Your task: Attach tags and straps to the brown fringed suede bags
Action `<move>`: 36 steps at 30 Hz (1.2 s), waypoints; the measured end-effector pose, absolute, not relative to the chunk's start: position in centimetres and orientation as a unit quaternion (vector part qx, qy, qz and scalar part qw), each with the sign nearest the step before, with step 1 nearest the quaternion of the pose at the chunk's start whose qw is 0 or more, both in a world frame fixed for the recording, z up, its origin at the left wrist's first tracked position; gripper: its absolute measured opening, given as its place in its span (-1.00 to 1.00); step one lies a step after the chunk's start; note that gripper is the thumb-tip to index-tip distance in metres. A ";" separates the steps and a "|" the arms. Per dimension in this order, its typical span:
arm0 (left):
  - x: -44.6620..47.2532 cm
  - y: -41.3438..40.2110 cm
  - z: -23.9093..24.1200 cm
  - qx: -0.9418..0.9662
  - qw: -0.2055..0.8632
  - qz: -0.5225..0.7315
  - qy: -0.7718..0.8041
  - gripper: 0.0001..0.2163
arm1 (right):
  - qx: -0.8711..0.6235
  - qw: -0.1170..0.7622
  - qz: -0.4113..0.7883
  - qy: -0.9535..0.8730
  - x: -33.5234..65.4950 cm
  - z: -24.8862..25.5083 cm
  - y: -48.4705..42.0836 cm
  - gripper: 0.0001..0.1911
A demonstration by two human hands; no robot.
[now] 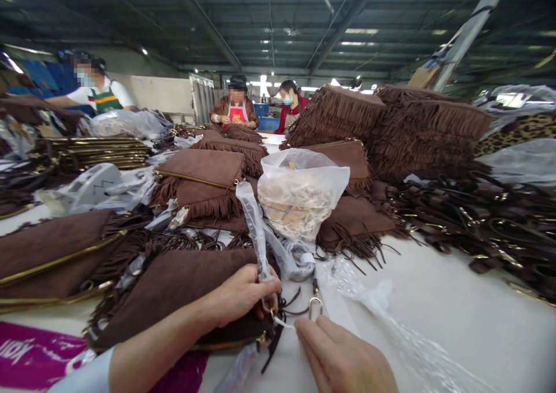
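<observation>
My left hand [241,294] is closed on a metal ring at the corner of a brown suede fringed bag [174,292] that lies flat on the white table [456,306], and it also pinches a strip of clear plastic wrap [256,231]. My right hand [343,358] sits just right of it, fingers pressed together near a small white tag and a metal clasp [315,307]; what it pinches is too small to make out. A clear bag of small tan parts [299,196] stands behind the hands.
Brown fringed bags [204,179] are piled left, centre and far right [417,127]. A heap of dark straps with gold hardware [486,219] fills the right. Loose clear plastic [391,318] lies by my right hand. Three people work at the far end.
</observation>
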State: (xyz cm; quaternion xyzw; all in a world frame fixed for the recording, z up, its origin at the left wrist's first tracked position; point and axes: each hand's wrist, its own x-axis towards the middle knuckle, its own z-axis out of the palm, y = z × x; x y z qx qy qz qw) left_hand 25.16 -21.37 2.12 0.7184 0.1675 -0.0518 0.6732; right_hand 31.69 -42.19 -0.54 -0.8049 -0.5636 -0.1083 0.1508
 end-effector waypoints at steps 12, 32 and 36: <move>25.3 -21.1 1.9 0.715 0.679 -0.058 0.160 -0.75 | -0.805 0.132 -0.057 -0.575 33.5 0.0 -41.1 -0.83; 25.3 -21.1 2.2 0.732 0.662 -0.035 0.156 -0.79 | -0.811 0.082 0.048 -0.577 32.7 1.9 -37.7 -0.83; 25.0 -20.7 2.6 0.704 0.694 -0.078 0.125 -0.84 | -0.828 0.065 0.081 -0.551 32.4 2.0 -37.2 -0.81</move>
